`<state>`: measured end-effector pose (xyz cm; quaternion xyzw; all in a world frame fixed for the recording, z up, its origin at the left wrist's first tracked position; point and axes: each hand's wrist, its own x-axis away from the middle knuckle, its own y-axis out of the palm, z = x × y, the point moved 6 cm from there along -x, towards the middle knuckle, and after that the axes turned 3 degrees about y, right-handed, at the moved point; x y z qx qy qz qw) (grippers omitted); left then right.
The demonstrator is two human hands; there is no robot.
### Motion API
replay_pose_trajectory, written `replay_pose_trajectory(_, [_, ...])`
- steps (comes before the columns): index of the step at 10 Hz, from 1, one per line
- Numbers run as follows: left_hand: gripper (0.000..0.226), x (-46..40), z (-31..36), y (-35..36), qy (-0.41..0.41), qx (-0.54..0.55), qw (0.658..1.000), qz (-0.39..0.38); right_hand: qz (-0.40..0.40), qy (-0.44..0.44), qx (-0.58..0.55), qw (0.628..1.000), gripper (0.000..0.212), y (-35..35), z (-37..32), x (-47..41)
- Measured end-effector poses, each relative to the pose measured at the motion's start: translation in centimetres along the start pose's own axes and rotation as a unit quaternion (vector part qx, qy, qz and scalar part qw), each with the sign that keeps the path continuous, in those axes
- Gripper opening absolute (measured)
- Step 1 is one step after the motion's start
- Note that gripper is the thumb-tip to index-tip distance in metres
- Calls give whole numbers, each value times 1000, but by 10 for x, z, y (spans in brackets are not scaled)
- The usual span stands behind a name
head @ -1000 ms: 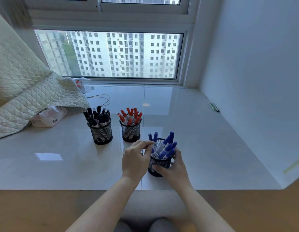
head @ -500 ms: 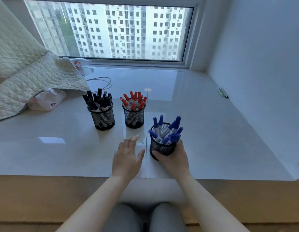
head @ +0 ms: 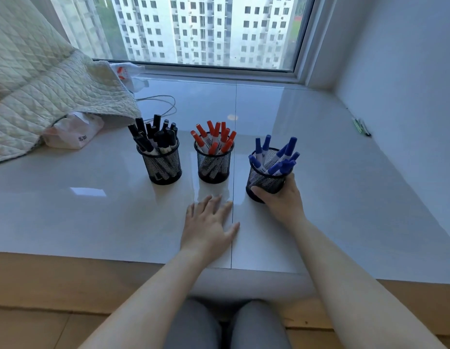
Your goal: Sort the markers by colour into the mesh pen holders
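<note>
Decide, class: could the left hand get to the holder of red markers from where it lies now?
Probably yes. The left hand lies flat and open just in front of the holder of red markers, with only bare sill between; the right hand is off at the blue holder.

Three mesh holders in row on sill point(head: 319, 147): black markers point(head: 153, 134) 10 o'clock, red markers point(head: 214, 137) 12, blue markers point(head: 276, 157) 2. Right hand point(head: 281, 200) grips blue holder point(head: 265, 180); left hand point(head: 209, 225) flat, fingers spread.

Quilted blanket point(head: 40, 89) far left — plastic bag point(head: 73, 132) under edge, white cable point(head: 161, 107) beside
</note>
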<state>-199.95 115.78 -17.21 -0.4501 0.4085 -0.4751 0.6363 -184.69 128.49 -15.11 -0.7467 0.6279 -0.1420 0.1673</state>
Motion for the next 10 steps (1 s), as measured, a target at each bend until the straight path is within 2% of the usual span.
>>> replay_pose_trajectory(6, [58,1,3,0,-9,-1,1000,-17,32,11,63,997,73,3,2,-53])
replay_pose_trajectory(8, [58,0,1,1,-8,3,1000,-14,48,0,57,997,77,6,2,-46])
replay_pose_trajectory(9, [58,0,0,2,-6,11,1000,-10,42,16,48,998,79,6,6,-44])
replay_pose_trajectory(10, [55,1,-2,-1,-4,34,999,15,50,54,9,997,90,7,11,-25])
